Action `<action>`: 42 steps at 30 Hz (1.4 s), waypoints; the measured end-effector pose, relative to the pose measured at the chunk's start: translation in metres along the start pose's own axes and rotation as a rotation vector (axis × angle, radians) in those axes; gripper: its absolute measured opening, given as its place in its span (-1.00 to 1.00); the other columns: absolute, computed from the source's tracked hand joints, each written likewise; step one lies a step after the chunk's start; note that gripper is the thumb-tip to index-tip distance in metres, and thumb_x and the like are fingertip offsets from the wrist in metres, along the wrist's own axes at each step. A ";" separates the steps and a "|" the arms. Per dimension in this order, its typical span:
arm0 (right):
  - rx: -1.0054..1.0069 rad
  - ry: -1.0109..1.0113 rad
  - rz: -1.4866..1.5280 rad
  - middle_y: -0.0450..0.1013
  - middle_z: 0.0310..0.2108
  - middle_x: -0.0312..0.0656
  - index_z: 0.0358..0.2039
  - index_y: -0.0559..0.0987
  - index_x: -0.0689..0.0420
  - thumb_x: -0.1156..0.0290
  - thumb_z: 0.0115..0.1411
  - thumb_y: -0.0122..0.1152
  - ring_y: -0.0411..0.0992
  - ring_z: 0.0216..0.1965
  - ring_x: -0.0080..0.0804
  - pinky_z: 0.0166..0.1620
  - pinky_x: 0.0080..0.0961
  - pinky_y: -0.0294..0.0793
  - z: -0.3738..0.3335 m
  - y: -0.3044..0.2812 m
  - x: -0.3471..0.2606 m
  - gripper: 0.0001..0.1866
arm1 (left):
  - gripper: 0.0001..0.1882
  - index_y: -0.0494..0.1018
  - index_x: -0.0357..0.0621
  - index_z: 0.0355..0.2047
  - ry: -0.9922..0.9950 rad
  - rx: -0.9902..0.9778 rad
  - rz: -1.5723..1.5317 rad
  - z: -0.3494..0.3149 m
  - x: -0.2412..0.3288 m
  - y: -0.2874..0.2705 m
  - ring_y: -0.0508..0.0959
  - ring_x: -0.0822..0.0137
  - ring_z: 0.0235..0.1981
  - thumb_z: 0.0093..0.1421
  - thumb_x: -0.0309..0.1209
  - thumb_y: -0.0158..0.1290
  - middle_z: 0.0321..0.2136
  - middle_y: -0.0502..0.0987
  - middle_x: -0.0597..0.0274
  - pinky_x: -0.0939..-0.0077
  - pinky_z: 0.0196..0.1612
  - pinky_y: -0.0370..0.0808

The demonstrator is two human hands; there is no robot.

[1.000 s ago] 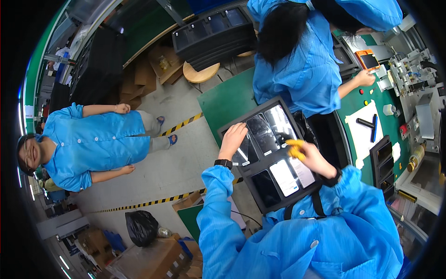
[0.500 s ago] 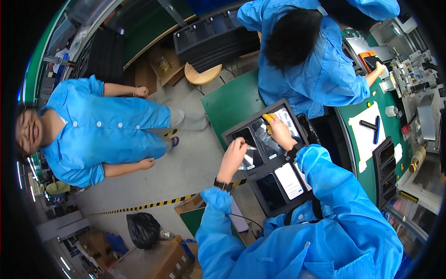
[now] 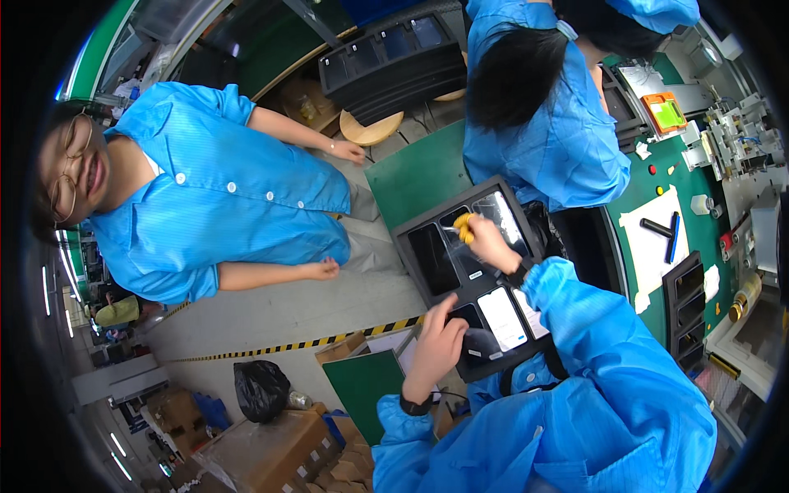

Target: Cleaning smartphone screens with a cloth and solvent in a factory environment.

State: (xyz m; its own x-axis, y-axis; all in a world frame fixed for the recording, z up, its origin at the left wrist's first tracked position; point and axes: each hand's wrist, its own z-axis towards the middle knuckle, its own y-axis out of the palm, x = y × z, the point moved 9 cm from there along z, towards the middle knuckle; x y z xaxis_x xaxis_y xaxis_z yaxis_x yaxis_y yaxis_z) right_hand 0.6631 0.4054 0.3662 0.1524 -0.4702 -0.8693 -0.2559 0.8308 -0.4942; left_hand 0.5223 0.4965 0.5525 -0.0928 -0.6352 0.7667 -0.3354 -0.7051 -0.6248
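Observation:
A black compartment tray (image 3: 411,264) lies in front of me with several phones in it. My right hand (image 3: 490,245), with yellow finger cots on its fingertips, is closed in a pinch over the upper middle phone (image 3: 467,264); what it grips is too small to make out. My left hand (image 3: 440,345) holds nothing, fingers apart, over the lower left phone (image 3: 472,315) and partly covering it. The dark upper left phone (image 3: 432,259) lies uncovered by hands. A phone with a lit white screen (image 3: 500,319) sits in the lower row. Glare covers the upper right phone (image 3: 503,212).
A person in a blue coat (image 3: 238,197) stands at left, facing me. Another blue-coated person (image 3: 542,148) works at the green bench (image 3: 649,185) on the far right. A green tabletop (image 3: 419,168) lies beyond the tray. Cartons (image 3: 263,452) and a black bag (image 3: 260,390) are lower left.
My left hand has moved from the upper left phone down to the lower left one. My right hand has shifted slightly left and nearer. The person at left has come closer.

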 end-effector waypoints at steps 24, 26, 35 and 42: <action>-0.090 -0.070 -0.772 0.42 -0.23 0.05 -0.43 0.51 0.25 0.46 0.02 0.10 0.51 -0.57 -0.22 -0.57 -0.34 0.49 0.015 -0.070 0.032 -0.87 | -0.67 0.37 -0.18 -0.04 -0.315 0.183 -0.099 -0.003 0.006 0.033 0.55 0.13 -0.25 0.15 -0.53 -0.01 -0.27 0.53 0.10 0.32 -0.19 0.46; -0.095 -0.055 -0.786 0.42 -0.21 0.04 -0.44 0.51 0.23 0.44 0.05 0.09 0.51 -0.58 -0.23 -0.58 -0.35 0.48 0.017 -0.061 0.040 -0.88 | -0.68 0.37 -0.19 -0.05 -0.298 0.173 -0.086 -0.005 0.009 0.035 0.54 0.12 -0.24 0.15 -0.53 -0.02 -0.27 0.51 0.09 0.31 -0.19 0.45; 0.011 -0.052 -0.611 0.42 -0.21 0.08 -0.39 0.48 0.18 0.42 0.06 0.12 0.52 -0.47 -0.12 -0.47 -0.24 0.51 0.023 -0.067 0.029 -0.88 | -0.68 0.36 -0.23 -0.06 -0.327 0.188 -0.176 -0.009 0.004 0.036 0.54 0.12 -0.24 0.14 -0.55 0.01 -0.27 0.51 0.05 0.34 -0.19 0.46; -0.005 -0.142 -0.470 0.35 -0.17 0.03 -0.42 0.51 0.23 0.59 -0.07 0.14 0.36 -0.15 0.00 -0.20 -0.23 0.43 0.013 -0.075 0.001 -0.87 | -0.74 0.38 -0.27 -0.15 -0.383 0.214 -0.280 -0.019 -0.002 0.037 0.56 0.15 -0.28 0.13 -0.55 0.06 -0.27 0.51 0.04 0.39 -0.21 0.48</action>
State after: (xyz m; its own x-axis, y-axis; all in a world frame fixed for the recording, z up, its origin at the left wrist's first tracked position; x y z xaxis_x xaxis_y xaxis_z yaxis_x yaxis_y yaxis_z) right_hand 0.6953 0.3462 0.4022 0.3809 -0.7483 -0.5431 -0.1330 0.5369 -0.8331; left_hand 0.4921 0.4779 0.5312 0.3364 -0.4548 0.8246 -0.0951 -0.8876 -0.4507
